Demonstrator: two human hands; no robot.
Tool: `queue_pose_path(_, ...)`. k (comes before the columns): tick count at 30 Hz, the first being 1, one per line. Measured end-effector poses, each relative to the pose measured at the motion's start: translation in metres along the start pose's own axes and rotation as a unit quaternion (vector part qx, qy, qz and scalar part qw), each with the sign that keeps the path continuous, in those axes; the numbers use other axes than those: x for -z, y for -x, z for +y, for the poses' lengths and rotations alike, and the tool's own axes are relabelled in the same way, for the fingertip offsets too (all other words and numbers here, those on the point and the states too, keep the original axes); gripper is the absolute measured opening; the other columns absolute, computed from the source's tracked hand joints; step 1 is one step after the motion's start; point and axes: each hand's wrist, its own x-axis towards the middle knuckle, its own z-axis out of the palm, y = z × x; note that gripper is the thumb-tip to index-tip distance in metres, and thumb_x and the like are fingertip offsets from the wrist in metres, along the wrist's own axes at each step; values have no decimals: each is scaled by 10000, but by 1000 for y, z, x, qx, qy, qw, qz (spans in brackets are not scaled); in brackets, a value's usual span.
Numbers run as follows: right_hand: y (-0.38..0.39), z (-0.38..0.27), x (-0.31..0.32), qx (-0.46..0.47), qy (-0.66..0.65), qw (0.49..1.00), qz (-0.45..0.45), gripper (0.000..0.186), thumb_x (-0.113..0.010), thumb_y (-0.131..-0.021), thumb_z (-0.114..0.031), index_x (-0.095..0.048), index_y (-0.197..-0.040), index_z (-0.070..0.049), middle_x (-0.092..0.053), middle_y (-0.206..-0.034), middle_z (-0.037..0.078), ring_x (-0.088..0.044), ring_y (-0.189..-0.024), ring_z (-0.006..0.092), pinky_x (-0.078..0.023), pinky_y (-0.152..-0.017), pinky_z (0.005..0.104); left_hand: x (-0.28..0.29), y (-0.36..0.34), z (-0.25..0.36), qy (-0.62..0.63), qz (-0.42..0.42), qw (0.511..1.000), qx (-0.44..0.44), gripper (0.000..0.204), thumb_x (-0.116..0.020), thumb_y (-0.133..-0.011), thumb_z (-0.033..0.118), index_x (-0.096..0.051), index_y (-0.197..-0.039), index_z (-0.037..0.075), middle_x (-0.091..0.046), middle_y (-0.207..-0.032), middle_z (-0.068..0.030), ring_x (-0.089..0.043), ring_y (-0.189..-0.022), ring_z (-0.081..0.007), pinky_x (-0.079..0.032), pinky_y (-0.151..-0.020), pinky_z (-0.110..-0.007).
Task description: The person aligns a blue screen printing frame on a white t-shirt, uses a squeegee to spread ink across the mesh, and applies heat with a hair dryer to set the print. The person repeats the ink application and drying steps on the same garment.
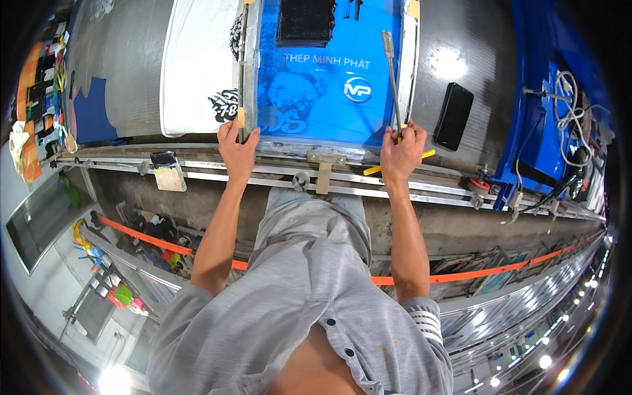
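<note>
While, on my remote feed, the left hand point(239, 155) pinches the blue screen frame point(322, 108) at upper centre and the right hand point(403, 155) grips a T-handled tool point(393, 85), upper-left fabric point(194, 66) looks printed; what remains, I can't tell.

The metal-framed blue screen point(322, 89) lies on the grey table point(474, 39).

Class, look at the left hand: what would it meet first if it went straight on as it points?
Most likely the left frame rail, whose near end the left hand seems to hold; depth there is hard to judge.
</note>
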Motion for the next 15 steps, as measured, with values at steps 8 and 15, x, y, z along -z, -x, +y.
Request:
queue_pose_path(8,-1,0,2,-26,-38,999,-8,219,-782,-779,-81,-581,-813,0,-589,-1116,206,-636,-940,343,-512,-774,427,1,-1,0,-27,11,999,-32,482,-805,-803,199,-677,-1244,53,-563,-1005,-69,-533,-867,-192,-448,-758,-319)
queue_pose_path(15,0,2,2,-21,-27,999,-4,213,-782,-780,-82,-580,-786,-13,-579,-1146,183,-636,-917,309,-519,-741,406,2,3,6,-28,13,999,-11,472,-811,-792,165,-680,-1225,30,-578,-1025,-86,-548,-946,-225,-450,-836,-343)
